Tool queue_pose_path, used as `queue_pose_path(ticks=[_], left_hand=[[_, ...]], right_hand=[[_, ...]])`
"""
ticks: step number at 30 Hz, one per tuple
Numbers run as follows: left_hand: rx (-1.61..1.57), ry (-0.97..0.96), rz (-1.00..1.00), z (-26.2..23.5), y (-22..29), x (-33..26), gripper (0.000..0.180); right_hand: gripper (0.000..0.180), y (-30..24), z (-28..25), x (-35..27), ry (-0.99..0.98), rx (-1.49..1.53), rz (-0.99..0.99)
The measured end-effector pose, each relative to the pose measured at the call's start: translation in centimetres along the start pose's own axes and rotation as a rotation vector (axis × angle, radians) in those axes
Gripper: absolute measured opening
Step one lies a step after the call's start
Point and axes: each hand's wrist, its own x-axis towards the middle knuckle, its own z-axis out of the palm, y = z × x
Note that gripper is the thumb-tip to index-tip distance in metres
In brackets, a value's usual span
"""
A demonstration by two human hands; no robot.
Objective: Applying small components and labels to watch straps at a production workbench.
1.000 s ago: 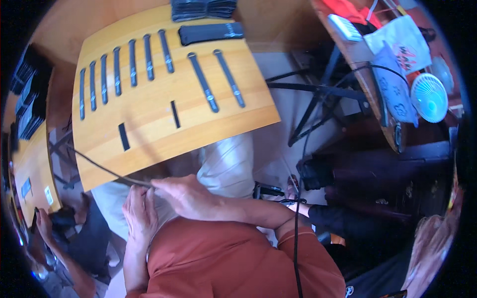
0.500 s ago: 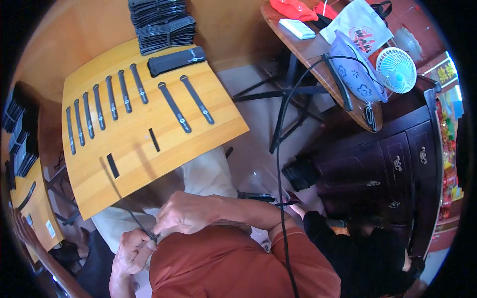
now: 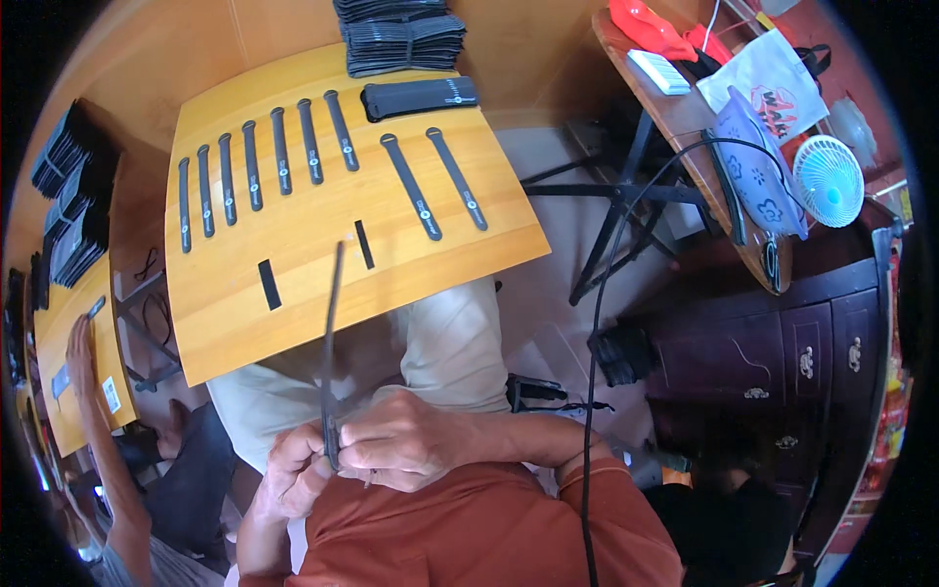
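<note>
My left hand (image 3: 295, 474) and my right hand (image 3: 403, 440) meet in front of my shirt, both closed. Between them they pinch the lower end of a dark strap (image 3: 331, 377), whose long free part stands up past the front edge of the yellow wooden table (image 3: 411, 264). My fingers cover the strap's gripped end. Several dark grey straps (image 3: 283, 152) lie in a slanting row on the table, each with a rounded end and a small light mark. Two longer-looking ones (image 3: 411, 186) lie to their right. Nearer me are two short black strips (image 3: 269, 285).
A banded stack of dark straps (image 3: 405, 44) stands at the table's back, beside a dark bundle (image 3: 421, 99). At left, another person's hand (image 3: 82, 354) rests on a second table. A black cable (image 3: 595, 323) hangs at right, near a side table holding a purple basin (image 3: 755, 161) and fan (image 3: 827, 180).
My view has turned, so the table sits farther right and higher. The strap has swung more upright, and my right hand has come down beside my left.
</note>
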Motion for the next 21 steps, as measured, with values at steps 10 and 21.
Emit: queue_pose_path(ticks=[10,21], left_hand=[[0.233,-0.111,0.094,0.3,2.1,1.8,0.012],[-0.213,-0.345,0.105,-0.8,4.2,1.5,0.011]], right_hand=[[0.034,-0.2,-1.5,0.1,-0.047,-0.105,0.108],[0.012,-0.5,-7.8,0.1,-0.086,-0.350,-0.004]])
